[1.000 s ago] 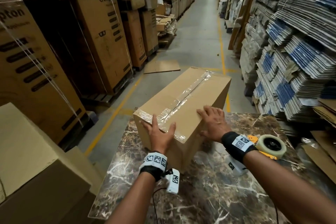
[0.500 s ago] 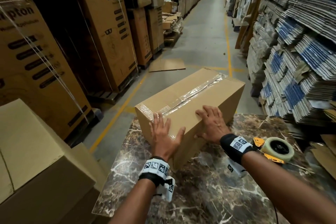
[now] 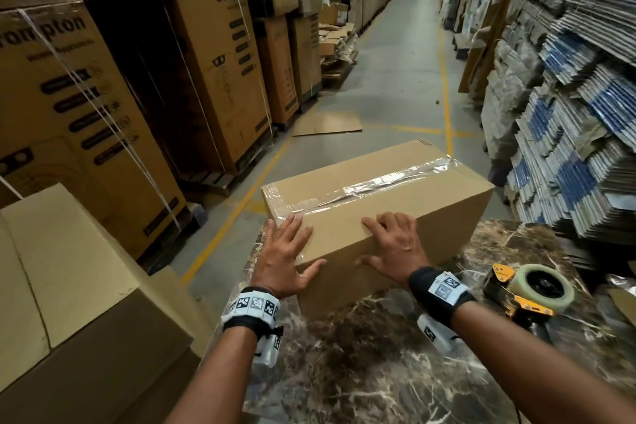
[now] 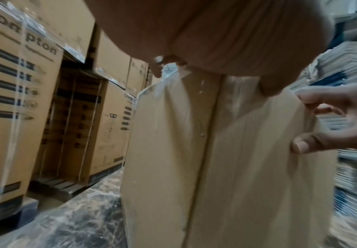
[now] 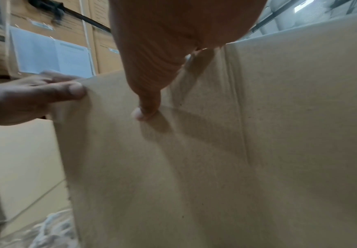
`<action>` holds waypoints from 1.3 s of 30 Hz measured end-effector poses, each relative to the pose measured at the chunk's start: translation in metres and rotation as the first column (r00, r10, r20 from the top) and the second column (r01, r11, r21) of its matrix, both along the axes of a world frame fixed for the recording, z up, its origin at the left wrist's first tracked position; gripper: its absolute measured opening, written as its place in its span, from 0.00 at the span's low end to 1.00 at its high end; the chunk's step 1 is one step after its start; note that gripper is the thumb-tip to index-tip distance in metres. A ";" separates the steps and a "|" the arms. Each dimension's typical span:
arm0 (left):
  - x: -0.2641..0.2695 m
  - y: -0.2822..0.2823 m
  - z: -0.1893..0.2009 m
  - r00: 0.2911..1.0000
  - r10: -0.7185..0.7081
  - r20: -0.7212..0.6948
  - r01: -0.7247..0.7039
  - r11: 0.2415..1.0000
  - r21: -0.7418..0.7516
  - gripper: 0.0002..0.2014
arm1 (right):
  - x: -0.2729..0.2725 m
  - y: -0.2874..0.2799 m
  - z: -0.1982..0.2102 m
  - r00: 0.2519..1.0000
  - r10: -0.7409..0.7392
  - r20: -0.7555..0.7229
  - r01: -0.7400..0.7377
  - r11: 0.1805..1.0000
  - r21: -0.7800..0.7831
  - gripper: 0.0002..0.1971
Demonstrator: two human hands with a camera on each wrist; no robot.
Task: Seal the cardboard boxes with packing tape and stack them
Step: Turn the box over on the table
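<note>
A brown cardboard box [image 3: 347, 172] lies on the marble table [image 3: 378, 372], with a strip of clear tape [image 3: 389, 182] running along its top seam. My left hand [image 3: 285, 251] lies spread over the box's near left corner, fingers on top and thumb on the side face. My right hand [image 3: 395, 244] presses on the near top edge, thumb down the side. In the left wrist view the box [image 4: 236, 167] fills the middle, with the right hand [image 4: 339, 120] at its edge. The right wrist view shows the box [image 5: 258, 134], my thumb and the left hand [image 5: 24, 100].
A tape dispenser [image 3: 537, 289] with an orange frame lies on the table by my right wrist. A plain box stack [image 3: 69, 268] stands close on the left. Tall printed cartons [image 3: 220, 72] line the left, flattened cartons [image 3: 568, 113] the right, and an aisle [image 3: 395, 79] runs ahead.
The box has turned on the table, its far end swinging to the right. Both hands have slid back from the top toward the near edge.
</note>
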State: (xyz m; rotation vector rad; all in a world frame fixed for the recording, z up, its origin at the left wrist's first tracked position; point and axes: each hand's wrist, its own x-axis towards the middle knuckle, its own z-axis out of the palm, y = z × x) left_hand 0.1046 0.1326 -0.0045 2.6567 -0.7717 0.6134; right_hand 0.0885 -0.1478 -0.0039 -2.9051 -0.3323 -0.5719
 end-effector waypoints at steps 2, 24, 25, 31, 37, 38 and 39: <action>0.003 0.012 0.000 0.999 0.037 0.011 -0.037 0.999 -0.012 0.35 | -0.001 0.015 -0.002 0.999 0.017 0.032 -0.017 1.000 0.001 0.44; 0.025 0.039 -0.017 0.910 0.397 -0.117 -0.393 0.918 0.058 0.34 | -0.001 0.013 -0.008 1.000 0.016 0.001 -0.016 0.999 -0.028 0.40; 0.034 0.046 -0.013 0.889 0.432 -0.152 -0.424 0.902 0.082 0.34 | -0.003 0.016 -0.009 0.999 0.039 0.014 -0.039 0.999 -0.019 0.38; 0.049 0.047 -0.017 0.849 0.461 -0.259 -0.475 0.880 0.006 0.33 | -0.018 -0.008 -0.013 0.989 -0.140 0.045 0.136 0.988 0.079 0.36; 0.026 0.000 -0.031 0.897 0.358 -0.259 -0.402 0.904 -0.142 0.49 | -0.042 -0.061 -0.016 0.917 -0.396 0.053 0.384 0.910 0.156 0.46; 0.024 -0.011 -0.032 0.901 0.342 -0.267 -0.394 0.902 -0.175 0.48 | -0.045 -0.067 -0.019 0.900 -0.434 0.044 0.418 0.887 0.196 0.48; 0.022 -0.021 -0.032 0.902 0.330 -0.279 -0.391 0.898 -0.203 0.47 | -0.047 -0.072 -0.021 0.886 -0.463 0.030 0.442 0.862 0.248 0.50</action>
